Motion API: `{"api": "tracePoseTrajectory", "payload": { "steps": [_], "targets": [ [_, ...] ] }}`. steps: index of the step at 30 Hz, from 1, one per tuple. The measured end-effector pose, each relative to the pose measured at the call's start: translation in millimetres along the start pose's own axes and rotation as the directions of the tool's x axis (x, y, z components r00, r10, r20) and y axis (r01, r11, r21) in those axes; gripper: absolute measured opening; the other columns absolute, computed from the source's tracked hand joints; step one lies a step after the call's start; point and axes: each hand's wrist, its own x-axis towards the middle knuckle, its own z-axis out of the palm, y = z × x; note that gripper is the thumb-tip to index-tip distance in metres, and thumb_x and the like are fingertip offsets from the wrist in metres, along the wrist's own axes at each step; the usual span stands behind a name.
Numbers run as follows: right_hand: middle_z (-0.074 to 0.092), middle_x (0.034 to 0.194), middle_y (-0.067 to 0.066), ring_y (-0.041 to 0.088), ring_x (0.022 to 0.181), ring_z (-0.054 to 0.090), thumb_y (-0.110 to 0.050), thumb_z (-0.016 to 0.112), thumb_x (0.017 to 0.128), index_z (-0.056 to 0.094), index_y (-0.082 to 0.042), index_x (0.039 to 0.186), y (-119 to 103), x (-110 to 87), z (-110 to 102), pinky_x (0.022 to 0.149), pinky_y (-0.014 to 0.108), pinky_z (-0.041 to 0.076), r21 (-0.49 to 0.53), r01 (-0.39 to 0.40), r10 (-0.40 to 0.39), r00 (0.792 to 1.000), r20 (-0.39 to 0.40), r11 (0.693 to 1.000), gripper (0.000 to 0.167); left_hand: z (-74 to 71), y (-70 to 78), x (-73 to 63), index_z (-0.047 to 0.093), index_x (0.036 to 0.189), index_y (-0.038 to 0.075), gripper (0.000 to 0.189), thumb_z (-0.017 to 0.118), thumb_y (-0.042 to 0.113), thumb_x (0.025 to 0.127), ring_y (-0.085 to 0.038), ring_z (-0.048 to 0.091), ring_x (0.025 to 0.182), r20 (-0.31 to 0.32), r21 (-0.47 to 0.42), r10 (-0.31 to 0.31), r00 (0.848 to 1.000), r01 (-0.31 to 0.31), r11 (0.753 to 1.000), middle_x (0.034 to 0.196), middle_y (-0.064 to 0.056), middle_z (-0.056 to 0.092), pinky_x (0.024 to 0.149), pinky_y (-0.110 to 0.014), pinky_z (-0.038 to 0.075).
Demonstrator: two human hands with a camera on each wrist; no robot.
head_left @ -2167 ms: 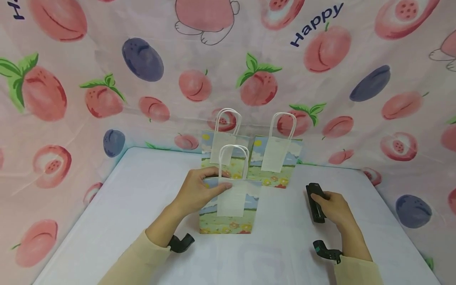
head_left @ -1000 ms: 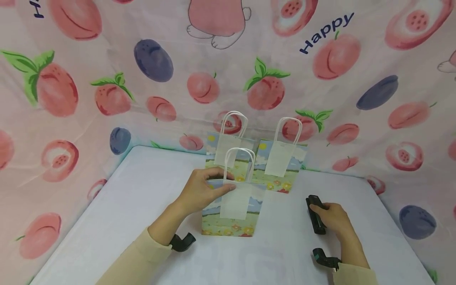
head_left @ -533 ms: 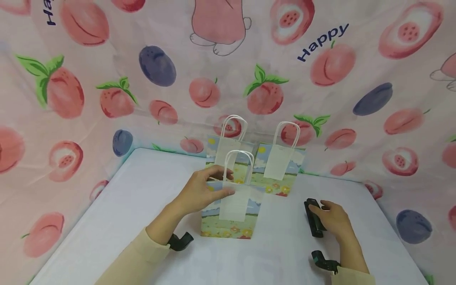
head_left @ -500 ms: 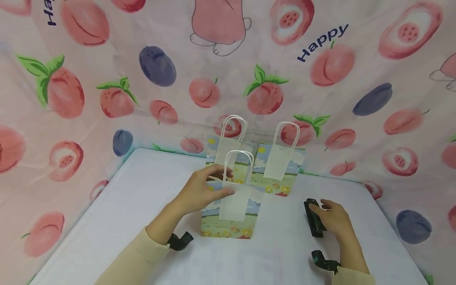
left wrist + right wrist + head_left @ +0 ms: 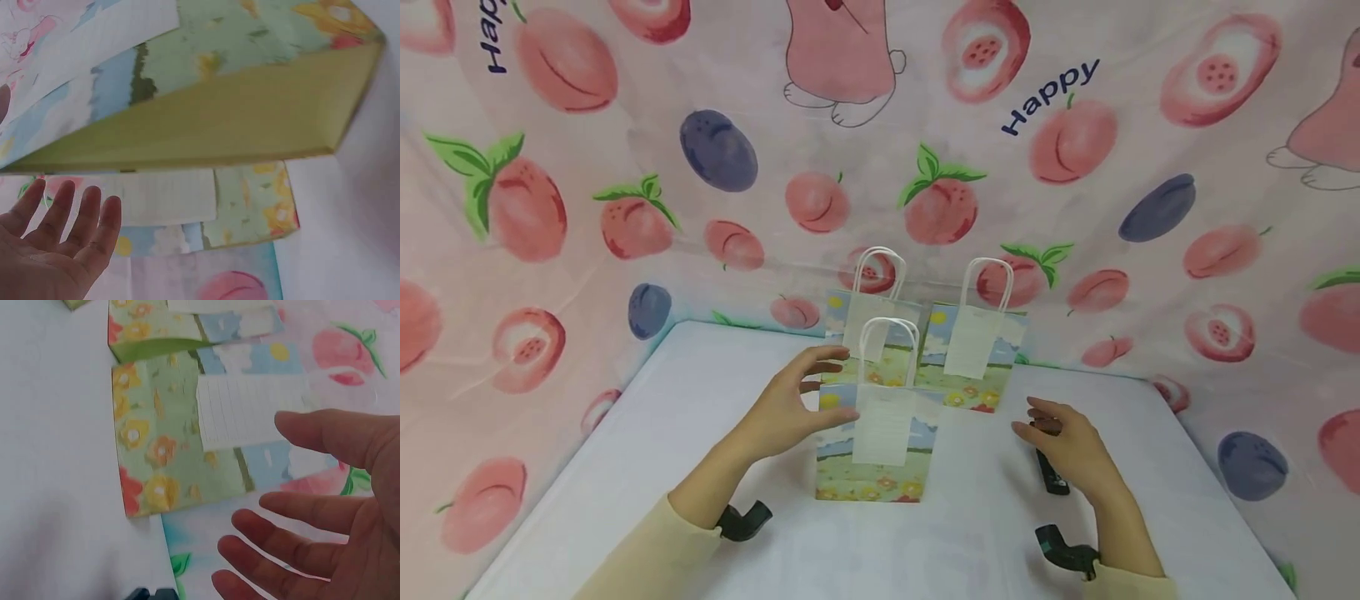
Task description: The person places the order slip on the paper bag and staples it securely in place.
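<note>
A small paper gift bag (image 5: 868,485), printed with meadow and sky, stands in front with a white paper slip (image 5: 880,433) on its face and white handles up. My left hand (image 5: 773,423) is spread beside its upper left edge, thumb in front and fingers behind, holding nothing. The left wrist view shows those fingers (image 5: 94,219) apart below the bag's greenish side panel (image 5: 250,112). A black stapler (image 5: 1054,477) lies at the right of the table. Over it hovers my right hand (image 5: 1075,450), fingers parted around nothing, partly hiding it.
Two matching bags stand behind, a left one (image 5: 837,327) and a right one (image 5: 1009,348), both with slips and white handles. A white-covered table (image 5: 715,375) bears everything. A fruit-print curtain (image 5: 850,150) closes off the back and sides.
My right hand has let go of the stapler and lifted off it. My left hand has loosened from the front bag and drawn left. The bags stay standing.
</note>
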Motion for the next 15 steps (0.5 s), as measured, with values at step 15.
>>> {"api": "tracePoseTrajectory", "payload": {
  "steps": [15],
  "targets": [
    [0.059,0.142,0.019,0.034,0.121,0.063,-0.026,0.088,0.083,0.043,-0.014,0.157,-17.6,0.5,41.4,0.099,0.056,0.053,0.186,0.207,-0.265,0.884,0.384,0.960,0.087,-7.2,-36.8,-36.0,0.035,0.158,0.021,0.097,0.091,0.037,0.080,-0.038,0.050,0.142,0.224,0.098,-0.249,0.942,0.233,0.968,0.159,-0.008,0.045,0.114,-0.061,0.043]
  ]
}}
